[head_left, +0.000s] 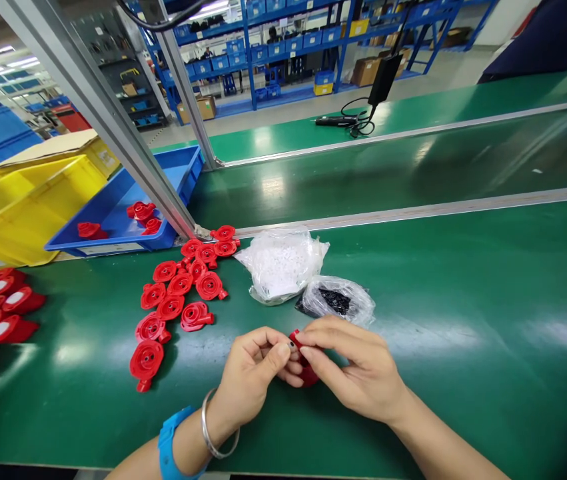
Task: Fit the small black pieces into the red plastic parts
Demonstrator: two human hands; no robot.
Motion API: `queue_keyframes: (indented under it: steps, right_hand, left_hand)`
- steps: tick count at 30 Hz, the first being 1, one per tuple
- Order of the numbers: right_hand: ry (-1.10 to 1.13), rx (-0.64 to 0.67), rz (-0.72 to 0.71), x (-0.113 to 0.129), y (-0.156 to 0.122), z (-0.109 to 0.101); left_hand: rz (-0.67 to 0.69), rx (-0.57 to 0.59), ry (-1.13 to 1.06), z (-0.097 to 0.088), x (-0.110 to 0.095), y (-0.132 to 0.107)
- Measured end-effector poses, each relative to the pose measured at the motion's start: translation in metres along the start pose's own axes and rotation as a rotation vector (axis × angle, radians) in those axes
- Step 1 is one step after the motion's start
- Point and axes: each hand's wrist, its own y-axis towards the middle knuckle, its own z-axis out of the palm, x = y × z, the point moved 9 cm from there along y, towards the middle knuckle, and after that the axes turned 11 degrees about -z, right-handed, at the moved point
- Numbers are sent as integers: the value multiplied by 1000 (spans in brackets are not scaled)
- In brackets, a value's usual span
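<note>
In the head view a red plastic part (pixel 308 377) is held low over the green bench, mostly covered by fingers. My left hand (pixel 256 367) is closed at its left side. A small dark spot shows by the left thumb tip; whether it is a loose piece or an opening in the part, I cannot tell. My right hand (pixel 356 367) pinches the part's upper end between thumb and fingers. Just beyond the hands lies a clear bag of small black pieces (pixel 336 301). Behind it is a bag of small white pieces (pixel 286 263). Several round red housings (pixel 146 360) lie to the left.
Red parts with white discs (pixel 6 329) are grouped at the far left. A blue tray (pixel 113 193) with a few red parts stands beside a yellow bin (pixel 28 200). A metal post (pixel 108 127) rises at the back left. Beyond the rail lies a black corded tool (pixel 336 121).
</note>
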Motion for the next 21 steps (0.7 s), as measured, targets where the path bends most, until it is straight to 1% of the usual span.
queue_keyframes:
  steps: [4, 8, 10, 13, 14, 16, 18, 21]
  right_hand:
    - [28, 30, -2, 0, 1, 4]
    - [25, 80, 5, 0, 3, 6]
    - [-8, 75, 23, -3, 4, 0]
    - [-113, 4, 48, -7, 6, -18]
    - [-153, -13, 54, -8, 6, -24]
    - [-215, -30, 51, -8, 7, -30]
    - [-243, -34, 41, -7, 7, -32]
    - [-244, -34, 32, -7, 6, -31]
  left_hand:
    - [-6, 6, 75, 2, 1, 0]
    - [27, -17, 210, 2, -5, 0]
    - [96, -37, 398, 2, -13, -1]
    - [315, -46, 867, 14, -27, -5]
    - [377, -29, 1022, 20, -27, -6]
    - [432, 20, 1251, 29, -19, -6]
    - [415, 48, 1355, 31, -9, -4]
    - [388, 44, 1349, 28, -3, -3]
